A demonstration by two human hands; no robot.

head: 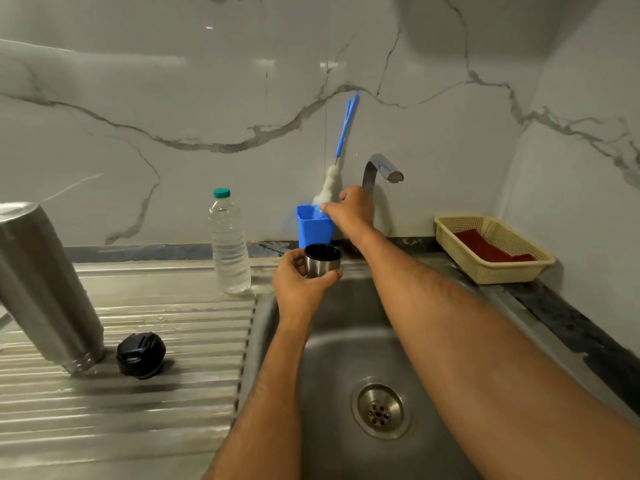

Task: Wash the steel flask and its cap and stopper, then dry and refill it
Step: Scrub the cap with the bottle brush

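Our left hand (298, 282) grips the steel cap (322, 260) over the sink (346, 341); our right hand (349, 206) pinches the bottle brush (332, 181) in its blue holder (313, 226). Lifting it carelessly could topple the holder.

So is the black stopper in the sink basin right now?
No, the black stopper lies on the ribbed drainboard, beside the steel flask.

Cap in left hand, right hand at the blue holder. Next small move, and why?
Probably lift the bottle brush out of the blue holder and bring it to the cap. The right hand is at the bristles; the left hand holds the cap open side up over the sink.
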